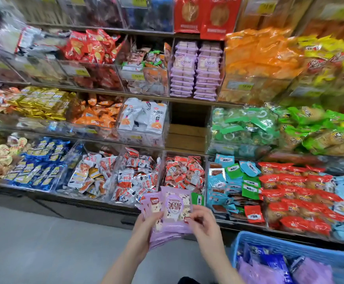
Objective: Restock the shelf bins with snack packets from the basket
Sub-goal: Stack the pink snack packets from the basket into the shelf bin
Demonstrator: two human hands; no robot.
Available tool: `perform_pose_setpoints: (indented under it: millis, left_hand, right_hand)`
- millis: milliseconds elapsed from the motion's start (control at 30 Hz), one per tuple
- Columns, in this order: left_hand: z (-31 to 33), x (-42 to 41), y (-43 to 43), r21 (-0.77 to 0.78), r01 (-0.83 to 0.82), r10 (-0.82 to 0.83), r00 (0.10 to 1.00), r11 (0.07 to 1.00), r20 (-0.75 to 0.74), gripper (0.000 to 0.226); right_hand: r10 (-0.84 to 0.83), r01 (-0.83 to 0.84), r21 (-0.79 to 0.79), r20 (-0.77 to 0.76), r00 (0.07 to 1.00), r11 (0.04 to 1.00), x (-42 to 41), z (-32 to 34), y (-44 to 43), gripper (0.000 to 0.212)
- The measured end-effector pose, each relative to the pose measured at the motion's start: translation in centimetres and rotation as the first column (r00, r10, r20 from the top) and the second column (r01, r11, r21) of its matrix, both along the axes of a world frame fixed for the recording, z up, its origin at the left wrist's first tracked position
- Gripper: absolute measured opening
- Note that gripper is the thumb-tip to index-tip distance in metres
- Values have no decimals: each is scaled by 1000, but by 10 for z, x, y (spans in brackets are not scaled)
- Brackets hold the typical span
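One gap stands open on the middle shelf (187, 138): bare wood between the white-packet bin (144, 117) and the green-packet bin (242, 128). The bins around it are heaped to their clear walls. The purple stacks (195, 68) above reach close under the next shelf. The left hand (146, 226) and right hand (204, 222) hold purple packets (173, 203) before the bottom shelf's front edge. The blue basket (247, 240) fills the lower right.
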State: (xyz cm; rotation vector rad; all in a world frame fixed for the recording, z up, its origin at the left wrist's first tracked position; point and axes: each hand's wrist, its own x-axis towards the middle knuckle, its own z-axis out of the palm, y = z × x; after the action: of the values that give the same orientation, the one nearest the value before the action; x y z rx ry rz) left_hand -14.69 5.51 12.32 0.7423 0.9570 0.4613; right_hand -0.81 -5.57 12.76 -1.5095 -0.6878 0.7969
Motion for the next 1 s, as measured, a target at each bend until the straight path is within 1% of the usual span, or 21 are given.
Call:
perform_pose_setpoints:
  millis: [33,100,133,167,200,267,333,367,400,433,467,567,667,733,767,833,900,933,1000]
  left_hand:
    - [2,0,5,10,-23,23,1000,1000,6,49]
    - [4,3,15,32,-52,52,998,998,23,39]
    - [6,6,20,32,-58,57,998,998,29,36]
    - [7,9,27,34,-56,55,998,998,31,35]
    - [9,13,34,40,-50,49,998,998,31,38]
    - [16,23,50,56,-27,25,999,998,27,55]
    - [18,35,67,64,-53,54,999,997,-9,73]
    - [18,42,76,62,-79,81,996,995,-24,75]
    - [19,47,85,56,-111,113,993,992,-36,72]
    - [23,52,96,61,-126,129,991,990,-45,71]
    - [26,57,108,74,-133,137,989,988,-57,70]
    - [33,73,144,131,-161,169,984,978,-53,66]
    - [39,85,176,159,-186,195,980,969,-37,74]
    - [42,92,193,168,-201,205,979,965,-7,74]
    - [44,95,200,169,-209,211,978,963,9,73]
    - [47,100,214,176,-213,213,977,961,19,70]
    - [51,104,228,173,-194,191,981,966,35,69]
    - [53,106,234,171,-186,181,983,968,44,71]
    - [60,110,246,175,-161,154,987,971,55,75]
  right_hand:
    - [-31,28,-44,-69,997,999,0,3,10,23]
    - [-29,-4,-173,-188,982,985,2,6,26,36]
    - [-4,-50,-239,-221,975,970,4,6,34,38]
    - [28,-104,-287,-258,966,952,7,8,41,36]
    - [54,-148,-300,-300,953,943,9,8,47,31]
    - [68,-161,-274,-320,945,948,18,11,61,23]
    - [-15,-65,-244,-313,950,967,34,13,78,28]
    - [-83,1,-232,-340,937,973,45,13,87,27]
    - [-135,57,-207,-388,911,977,57,15,98,25]
    - [-162,93,-179,-427,889,980,71,18,109,23]
    - [-165,111,-148,-433,886,983,85,22,119,21]
    - [-104,80,-91,-308,946,993,127,34,148,16]
    - [-27,15,-69,-174,984,997,159,44,173,27]
    - [-36,31,-36,-124,992,999,174,52,189,33]
    - [-55,53,-13,-122,991,998,179,57,196,31]
    - [-85,89,31,-109,990,996,187,69,210,18]
    - [-113,117,48,-67,991,992,194,78,222,6]
    - [-125,127,50,-42,991,991,196,84,228,3]
    - [-128,129,44,-16,992,991,202,96,240,5]
